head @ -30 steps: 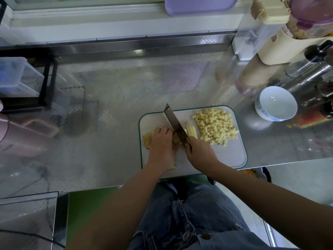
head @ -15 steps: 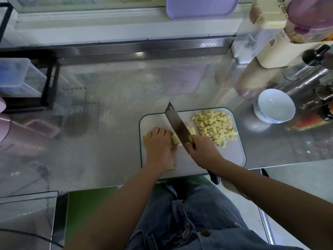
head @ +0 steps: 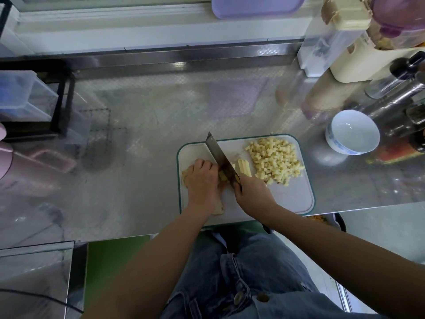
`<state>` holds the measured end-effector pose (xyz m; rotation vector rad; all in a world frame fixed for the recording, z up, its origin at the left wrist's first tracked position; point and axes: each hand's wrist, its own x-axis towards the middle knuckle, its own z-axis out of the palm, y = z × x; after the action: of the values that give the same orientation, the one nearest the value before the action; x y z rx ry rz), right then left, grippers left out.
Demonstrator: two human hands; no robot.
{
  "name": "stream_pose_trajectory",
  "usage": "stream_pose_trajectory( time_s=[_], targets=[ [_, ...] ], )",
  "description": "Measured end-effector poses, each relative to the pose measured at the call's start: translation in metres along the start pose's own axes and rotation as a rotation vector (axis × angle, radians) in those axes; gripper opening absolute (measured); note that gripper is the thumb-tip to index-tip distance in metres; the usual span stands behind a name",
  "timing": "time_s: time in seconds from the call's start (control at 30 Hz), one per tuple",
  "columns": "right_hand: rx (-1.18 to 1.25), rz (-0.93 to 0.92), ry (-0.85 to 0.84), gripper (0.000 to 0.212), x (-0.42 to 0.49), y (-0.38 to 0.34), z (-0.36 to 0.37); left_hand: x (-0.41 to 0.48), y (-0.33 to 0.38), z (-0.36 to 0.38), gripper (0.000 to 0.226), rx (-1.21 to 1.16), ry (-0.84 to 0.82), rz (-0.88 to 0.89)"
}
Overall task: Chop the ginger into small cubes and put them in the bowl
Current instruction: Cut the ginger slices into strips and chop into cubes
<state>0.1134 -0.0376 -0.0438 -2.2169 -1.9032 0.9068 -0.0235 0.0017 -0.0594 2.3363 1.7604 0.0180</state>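
Note:
A white cutting board (head: 292, 199) with a green rim lies at the steel counter's front edge. My left hand (head: 202, 180) holds a piece of ginger (head: 185, 174) down on the board's left side, fingers curled over it. My right hand (head: 254, 194) grips the handle of a cleaver (head: 219, 157), whose blade stands edge-down in the ginger beside my left fingers. A few cut ginger strips (head: 243, 167) lie just right of the blade. A pile of small ginger cubes (head: 274, 158) covers the board's far right part. The white bowl (head: 353, 132) stands empty to the right of the board.
Bottles (head: 395, 104) and a cream container (head: 358, 63) crowd the back right corner behind the bowl. A black rack with clear boxes (head: 30, 100) stands at the back left, a pink object (head: 5, 157) at the left edge. A purple lid (head: 257, 5) leans on the sill.
The cleaver has shifted slightly left along the ginger, leaving more cut strips to its right. My left hand stays on the ginger.

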Motion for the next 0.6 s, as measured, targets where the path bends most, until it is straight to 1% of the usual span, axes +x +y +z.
stream_pose_trajectory(
  time_s=[0.17, 0.23, 0.37, 0.5, 0.6],
  targets=[
    [0.101, 0.005, 0.001, 0.021, 0.002, 0.0, -0.007, 0.0, 0.0, -0.003, 0.027, -0.046, 0.025, 0.003],
    [0.128, 0.02, 0.003, 0.024, 0.003, 0.0, -0.012, -0.001, 0.0, -0.004, 0.03, -0.065, 0.021, 0.014],
    [0.112, 0.004, -0.006, 0.026, -0.002, 0.002, -0.019, -0.005, 0.0, -0.004, 0.036, -0.061, 0.024, 0.005],
    [0.065, -0.037, -0.023, 0.024, -0.008, -0.002, -0.018, -0.007, -0.002, -0.004, 0.032, -0.018, 0.037, -0.016],
    [0.05, -0.031, -0.028, 0.023, -0.009, -0.002, -0.014, -0.006, -0.001, -0.004, 0.03, -0.026, 0.055, -0.022]
  ],
)
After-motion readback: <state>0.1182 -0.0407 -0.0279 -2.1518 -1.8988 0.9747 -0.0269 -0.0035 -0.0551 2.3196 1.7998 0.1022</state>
